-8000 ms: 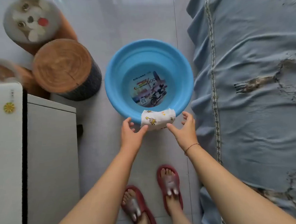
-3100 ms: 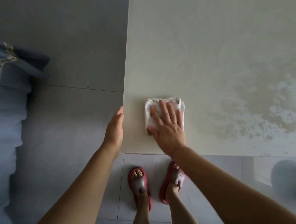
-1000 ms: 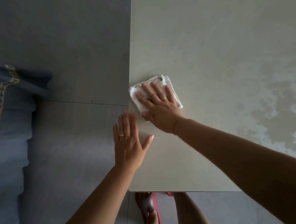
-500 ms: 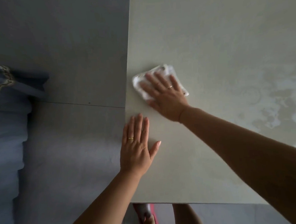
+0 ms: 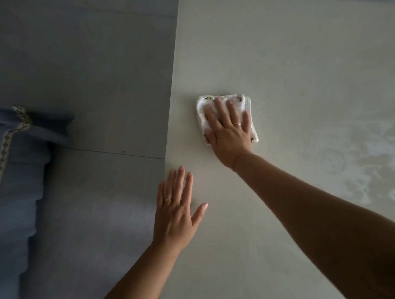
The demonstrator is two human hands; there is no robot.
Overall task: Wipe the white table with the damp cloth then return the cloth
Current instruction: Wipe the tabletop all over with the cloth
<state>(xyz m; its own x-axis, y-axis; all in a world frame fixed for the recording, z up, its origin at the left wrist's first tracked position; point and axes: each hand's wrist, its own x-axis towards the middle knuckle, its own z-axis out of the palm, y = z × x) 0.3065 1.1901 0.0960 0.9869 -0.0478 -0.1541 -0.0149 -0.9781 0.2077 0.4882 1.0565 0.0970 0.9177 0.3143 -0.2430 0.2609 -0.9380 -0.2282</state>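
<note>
Cloth [image 5: 201, 108], folded into a small white square, lies flat on the tabletop [image 5: 279, 63] near its left edge, pinned under the right hand [image 5: 229, 133]. That hand is spread, with its fingers straight and pressing down on the fabric rather than curled round it. The left hand [image 5: 175, 213] also lies flat, fingers straight and thumb out. It rests on the tabletop right at the left edge, nearer the person than the cloth and apart from it. It holds nothing and looks to be bracing. Toward the tabletop's right side are pale blotchy patches [image 5: 366, 162]; I cannot tell whether they are moisture or reflection. By my reading the wiping step is in hand, with the far part of the tabletop probably yet to be covered. The next move calls for steady downward pressure while sliding the cloth in overlapping passes. It should be kept flat so it does not bunch, and kept from slipping off the edge. Returning it comes last.
</note>
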